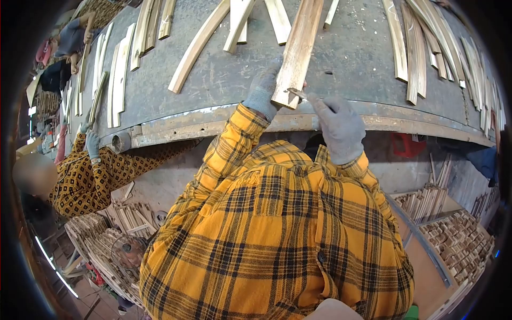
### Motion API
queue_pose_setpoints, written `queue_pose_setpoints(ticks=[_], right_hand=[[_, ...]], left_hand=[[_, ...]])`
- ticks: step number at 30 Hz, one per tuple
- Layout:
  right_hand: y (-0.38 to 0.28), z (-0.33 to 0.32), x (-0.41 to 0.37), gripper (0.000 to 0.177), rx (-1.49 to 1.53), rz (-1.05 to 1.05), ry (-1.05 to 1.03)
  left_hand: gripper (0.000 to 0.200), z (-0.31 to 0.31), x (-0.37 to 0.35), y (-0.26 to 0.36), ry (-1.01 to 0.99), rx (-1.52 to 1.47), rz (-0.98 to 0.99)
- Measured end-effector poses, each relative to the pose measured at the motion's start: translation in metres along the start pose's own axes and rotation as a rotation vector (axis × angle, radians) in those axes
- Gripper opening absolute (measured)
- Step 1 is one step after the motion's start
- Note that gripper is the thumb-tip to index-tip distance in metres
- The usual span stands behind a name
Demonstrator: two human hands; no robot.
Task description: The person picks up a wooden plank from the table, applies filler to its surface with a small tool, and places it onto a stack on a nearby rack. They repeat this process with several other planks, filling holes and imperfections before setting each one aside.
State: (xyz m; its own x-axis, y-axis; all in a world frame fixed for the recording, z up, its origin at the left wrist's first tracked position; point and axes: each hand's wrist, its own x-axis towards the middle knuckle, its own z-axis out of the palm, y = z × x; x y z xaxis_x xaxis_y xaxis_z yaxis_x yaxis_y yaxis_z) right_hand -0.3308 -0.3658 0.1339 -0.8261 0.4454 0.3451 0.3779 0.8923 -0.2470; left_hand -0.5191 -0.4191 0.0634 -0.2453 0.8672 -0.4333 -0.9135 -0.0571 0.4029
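My left hand point(262, 89), in a grey glove, is closed around the left edge of a wooden board point(298, 50) near its near end. The board points away from me over the metal-topped table, and dark marks show on its near end. My right hand point(341, 128), gloved too, grips a small knife-like tool point(297, 93). Its tip touches or is very close to the board's near end. Most of the tool's handle is hidden in my fingers.
Curved wooden strips point(200, 45) and more strips point(409, 53) lie across the table point(352, 69). At left, a co-worker in a patterned top point(85, 181) handles a strip. Wood stacks stand behind at left point(101, 248) and right point(458, 245). A red stool point(408, 145) is under the table.
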Motion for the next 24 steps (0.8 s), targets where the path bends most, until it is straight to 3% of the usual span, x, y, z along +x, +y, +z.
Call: queue_pose_setpoints(ticks=[4,7,13,16,19,22,24], right_hand=[[0.002,0.004,-0.008,0.037,0.126,-0.015,-0.006],[0.002,0.007,0.006,0.039,0.106,0.01,0.056],[0.005,0.009,-0.005,0.039,0.049,-0.082,-0.015],[0.005,0.01,0.004,0.039,0.14,0.0,0.036],[0.006,0.015,0.011,0.03,0.081,0.046,-0.025],[0.008,0.013,0.004,0.045,0.381,-0.148,-0.103],[0.015,0.007,0.005,0.047,0.894,0.053,-0.264]], left_hand=[[0.054,-0.004,-0.003,0.006,0.038,-0.035,-0.053],[0.054,-0.005,-0.007,0.006,0.012,0.083,-0.006],[0.055,-0.004,-0.003,0.004,0.09,0.038,0.014],[0.055,-0.019,0.001,0.005,-0.126,-0.022,-0.089],[0.057,-0.014,-0.004,-0.004,0.074,0.097,0.069],[0.064,-0.024,-0.01,0.001,-0.068,0.119,-0.065],[0.069,-0.03,-0.014,0.0,-0.086,0.149,-0.088]])
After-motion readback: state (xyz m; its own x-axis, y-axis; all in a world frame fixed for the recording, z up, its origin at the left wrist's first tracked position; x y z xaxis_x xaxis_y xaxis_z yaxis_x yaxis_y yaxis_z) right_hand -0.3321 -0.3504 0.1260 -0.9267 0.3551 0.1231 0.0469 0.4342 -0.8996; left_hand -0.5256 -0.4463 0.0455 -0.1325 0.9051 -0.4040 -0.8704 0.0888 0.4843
